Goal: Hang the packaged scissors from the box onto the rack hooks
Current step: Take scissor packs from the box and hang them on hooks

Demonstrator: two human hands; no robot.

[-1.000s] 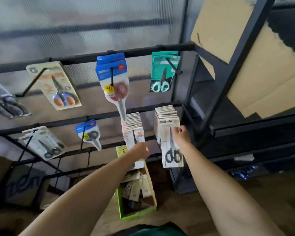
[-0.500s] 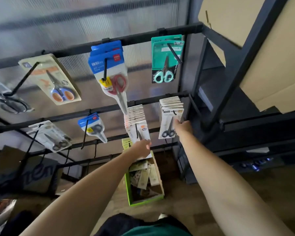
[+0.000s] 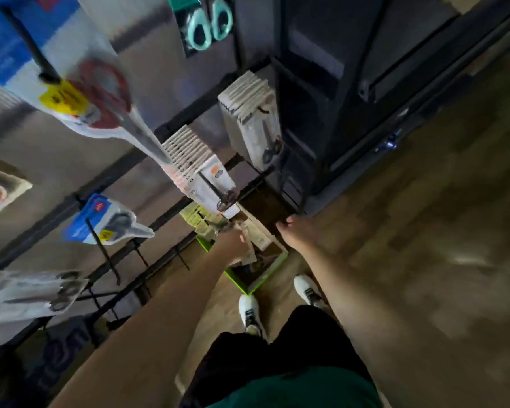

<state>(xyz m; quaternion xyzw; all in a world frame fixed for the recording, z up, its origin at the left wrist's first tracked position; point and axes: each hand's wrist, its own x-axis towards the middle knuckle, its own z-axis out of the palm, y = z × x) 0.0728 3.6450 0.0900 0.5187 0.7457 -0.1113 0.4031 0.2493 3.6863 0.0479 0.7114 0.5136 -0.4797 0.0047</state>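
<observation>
The view is blurred and tilted down. The green-edged cardboard box [image 3: 270, 273] stands on the floor under the black rack [image 3: 189, 120], with several packaged scissors inside. My left hand [image 3: 233, 240] is low at the box and holds a beige packaged scissors [image 3: 249, 250]. My right hand [image 3: 298, 231] hangs over the box's far side with relaxed fingers, holding nothing. Two thick stacks of white packaged scissors hang on hooks above the box, one to the left [image 3: 195, 163] and one to the right [image 3: 253, 113].
More packs hang on the rack: red-handled scissors on a blue card [image 3: 95, 92], teal ones [image 3: 209, 22], a small blue pack [image 3: 106, 220], a grey pack [image 3: 33, 293]. A dark shelving unit [image 3: 365, 83] stands to the right. My white shoes [image 3: 249, 313] are beside the box.
My right hand let go of the pack on the right hook and dropped towards the box. My left hand also moved down to the box. The view swung downward.
</observation>
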